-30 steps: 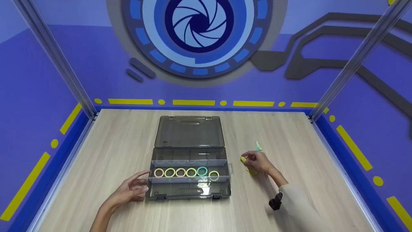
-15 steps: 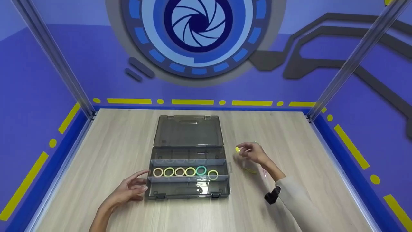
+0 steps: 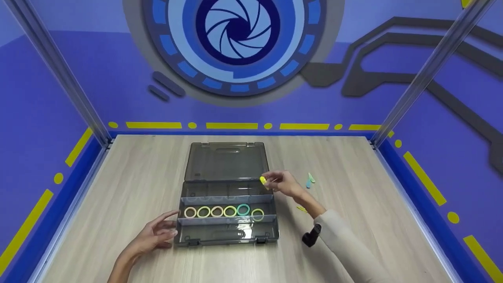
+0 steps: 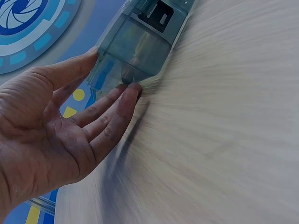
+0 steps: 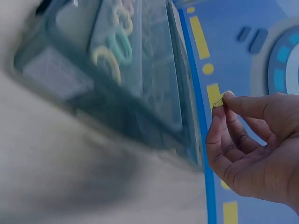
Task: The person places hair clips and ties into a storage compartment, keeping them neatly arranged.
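Note:
Pinched between my right thumb and fingertips is a small yellow hair clip (image 3: 263, 181) (image 5: 218, 101). My right hand (image 3: 287, 185) (image 5: 266, 158) is raised by the right side of a smoky clear plastic box (image 3: 228, 240), overlapping its hinge line in the head view. The box lies with its lid folded back. In its middle compartment several ring-shaped hair ties stand in a row, among them a teal hair tie (image 3: 238, 210). At the box's left side is my left hand (image 3: 151, 236) (image 4: 60, 130), fingers loosely extended and fingertips right at the wall.
Right of the box, a green clip (image 3: 311, 177) and a blue clip (image 3: 308, 184) lie on the wooden table (image 3: 353, 188). Nearer, a yellow clip (image 3: 301, 209) lies beside the right forearm. The box lid (image 3: 226, 161) rests toward the back. Blue walls surround the table.
My right hand has lifted the yellow hair clip from the right side of the table and carried it left to the box. The left hand stays beside the box.

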### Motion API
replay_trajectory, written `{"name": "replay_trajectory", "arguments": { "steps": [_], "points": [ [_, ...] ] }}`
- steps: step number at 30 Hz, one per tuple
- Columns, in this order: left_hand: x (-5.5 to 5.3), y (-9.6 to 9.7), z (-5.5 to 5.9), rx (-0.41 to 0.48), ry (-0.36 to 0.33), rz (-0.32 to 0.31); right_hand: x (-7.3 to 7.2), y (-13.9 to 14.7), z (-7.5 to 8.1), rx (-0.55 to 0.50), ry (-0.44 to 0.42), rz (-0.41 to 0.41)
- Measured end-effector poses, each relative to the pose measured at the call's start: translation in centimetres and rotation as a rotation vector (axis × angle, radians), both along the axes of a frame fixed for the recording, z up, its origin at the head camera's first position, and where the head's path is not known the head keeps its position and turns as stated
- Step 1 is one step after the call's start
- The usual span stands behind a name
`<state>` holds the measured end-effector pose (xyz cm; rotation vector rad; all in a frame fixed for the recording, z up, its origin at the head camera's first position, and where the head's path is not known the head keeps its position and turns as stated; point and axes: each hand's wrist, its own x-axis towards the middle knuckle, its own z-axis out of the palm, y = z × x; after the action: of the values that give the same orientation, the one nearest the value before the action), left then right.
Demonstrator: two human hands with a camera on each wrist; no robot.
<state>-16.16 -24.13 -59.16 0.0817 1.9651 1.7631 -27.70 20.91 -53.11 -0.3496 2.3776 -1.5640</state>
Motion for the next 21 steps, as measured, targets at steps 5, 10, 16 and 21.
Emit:
{"name": "replay_trajectory", "arguments": {
  "steps": [5, 10, 16, 21],
  "points": [
    [0.0, 0.0, 0.0, 0.008, -0.002, 0.005, 0.4, -2.9, 0.3, -0.061, -0.016, 0.074],
    [-0.1, 0.0, 0.1, 0.007, 0.004, 0.011, 0.1, -5.7, 0.3, -0.124, -0.002, 0.136],
    [0.0, -0.2, 0.0, 0.011, 0.005, 0.001, -0.4, -8.7, -0.4, -0.143, -0.029, 0.15],
    [0.1, -0.2, -0.2, 0.009, 0.013, 0.001, -0.7, -10.9, -0.7, -0.119, -0.06, 0.14]
  ]
}}
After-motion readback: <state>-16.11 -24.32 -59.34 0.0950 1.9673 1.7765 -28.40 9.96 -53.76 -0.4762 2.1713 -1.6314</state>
